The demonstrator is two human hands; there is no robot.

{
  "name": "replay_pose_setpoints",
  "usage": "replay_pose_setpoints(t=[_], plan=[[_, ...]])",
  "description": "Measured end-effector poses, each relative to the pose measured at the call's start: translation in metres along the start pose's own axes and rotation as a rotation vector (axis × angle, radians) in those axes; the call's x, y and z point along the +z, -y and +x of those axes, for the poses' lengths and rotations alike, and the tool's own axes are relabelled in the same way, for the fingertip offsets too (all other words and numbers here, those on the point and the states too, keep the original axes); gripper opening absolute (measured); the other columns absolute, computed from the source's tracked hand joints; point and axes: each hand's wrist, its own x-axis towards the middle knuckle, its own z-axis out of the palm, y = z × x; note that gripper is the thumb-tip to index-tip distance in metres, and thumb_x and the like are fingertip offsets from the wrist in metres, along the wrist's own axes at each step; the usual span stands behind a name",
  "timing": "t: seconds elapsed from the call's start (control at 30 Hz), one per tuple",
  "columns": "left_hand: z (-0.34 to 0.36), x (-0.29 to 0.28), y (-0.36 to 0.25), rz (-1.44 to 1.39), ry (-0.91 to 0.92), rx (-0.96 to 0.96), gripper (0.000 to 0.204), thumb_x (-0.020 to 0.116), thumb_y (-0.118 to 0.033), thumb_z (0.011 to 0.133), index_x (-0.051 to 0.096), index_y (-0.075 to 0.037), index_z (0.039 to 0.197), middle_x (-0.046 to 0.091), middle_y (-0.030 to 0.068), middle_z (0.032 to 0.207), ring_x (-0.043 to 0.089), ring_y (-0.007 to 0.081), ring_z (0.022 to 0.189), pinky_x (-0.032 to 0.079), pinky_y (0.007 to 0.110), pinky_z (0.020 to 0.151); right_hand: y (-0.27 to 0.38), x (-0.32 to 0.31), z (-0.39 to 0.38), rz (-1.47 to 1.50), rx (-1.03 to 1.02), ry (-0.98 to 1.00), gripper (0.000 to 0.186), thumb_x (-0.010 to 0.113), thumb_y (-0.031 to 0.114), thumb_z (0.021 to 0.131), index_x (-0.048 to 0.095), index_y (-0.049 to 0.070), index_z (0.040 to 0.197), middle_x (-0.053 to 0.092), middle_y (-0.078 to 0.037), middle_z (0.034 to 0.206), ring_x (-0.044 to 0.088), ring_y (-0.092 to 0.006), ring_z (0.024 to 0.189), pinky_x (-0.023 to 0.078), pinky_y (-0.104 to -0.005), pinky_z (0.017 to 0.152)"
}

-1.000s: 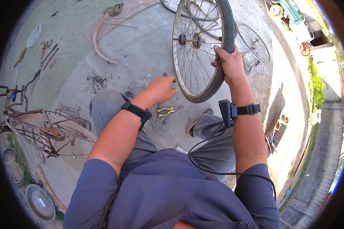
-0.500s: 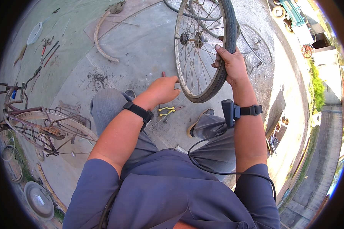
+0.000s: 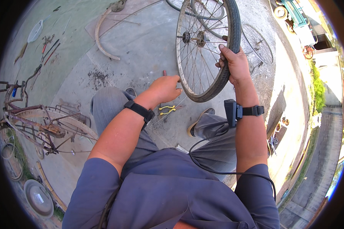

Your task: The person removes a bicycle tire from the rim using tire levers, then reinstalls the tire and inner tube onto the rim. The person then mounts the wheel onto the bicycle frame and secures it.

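My right hand [image 3: 235, 63] grips a spoked bicycle wheel [image 3: 230, 26] with a black tyre at its right side, thumb over the tyre, holding it upright and tilted. The hub [image 3: 202, 38] shows among the spokes. Close to the lower left of the rim, my left hand [image 3: 166, 87] is closed on a red-handled tool [image 3: 164, 73], mostly hidden by the fingers; whether it touches the rim is unclear. Yellow-handled pliers [image 3: 167, 110] lie on the concrete between my feet, beneath my left hand.
A rusty bicycle frame [image 3: 42, 129] lies at left. Hand tools [image 3: 45, 49], a white tub [image 3: 35, 31] and a metal basin [image 3: 38, 196] are farther out. A curved strip [image 3: 99, 38], loose tubes [image 3: 168, 5] and another rim [image 3: 256, 45] lie ahead. A teal cart [image 3: 294, 19] stands at back right.
The wheel and my right hand have shifted slightly to the right. My left hand has edged right too, staying beside the lower rim with the red-handled tool.
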Motion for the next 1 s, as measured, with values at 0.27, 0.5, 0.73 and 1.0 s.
replay_pose_setpoints(t=[0.27, 0.5, 0.73, 1.0], plan=[[0.002, 0.006, 0.003, -0.01, 0.0, 0.002, 0.043, 0.071, -0.028, 0.09, 0.066, -0.003, 0.125, 0.075, 0.0186, 0.104, 0.07, 0.0384, 0.1, 0.055, 0.048, 0.085, -0.004, -0.009, 0.004, -0.027, -0.003, -0.017, 0.043, 0.077, 0.013, 0.093, 0.057, 0.004, 0.13, 0.054, 0.0, 0.07, 0.053, -0.0114, 0.052, 0.054, -0.0327, 0.055], [-0.006, 0.01, -0.001, -0.008, -0.064, 0.093, 0.034, 0.07, -0.021, 0.085, 0.068, -0.002, 0.114, 0.073, 0.0247, 0.099, 0.07, 0.0441, 0.097, 0.054, 0.053, 0.085, -0.01, -0.01, 0.026, -0.135, -0.021, -0.027, 0.028, 0.074, 0.019, 0.095, 0.058, 0.006, 0.114, 0.052, 0.001, 0.071, 0.051, -0.0099, 0.054, 0.05, -0.029, 0.052], [-0.044, -0.006, -0.012, -0.083, -0.111, 0.055, 0.041, 0.078, -0.035, 0.085, 0.069, -0.001, 0.108, 0.073, 0.0218, 0.102, 0.07, 0.0423, 0.101, 0.054, 0.051, 0.088, 0.04, 0.021, 0.05, -0.259, -0.009, 0.078, 0.026, 0.076, 0.031, 0.095, 0.056, 0.014, 0.091, 0.05, 0.004, 0.066, 0.048, -0.0097, 0.049, 0.042, -0.0272, 0.048], [-0.087, -0.031, 0.006, -0.318, -0.369, -0.002, 0.051, 0.075, -0.042, 0.088, 0.066, 0.002, 0.113, 0.072, 0.0241, 0.107, 0.068, 0.0448, 0.106, 0.054, 0.049, 0.093, 0.133, 0.066, 0.011, -0.184, -0.094, 0.177, 0.022, 0.073, 0.031, 0.097, 0.059, 0.014, 0.093, 0.049, 0.005, 0.069, 0.045, -0.0079, 0.054, 0.039, -0.0269, 0.054]])
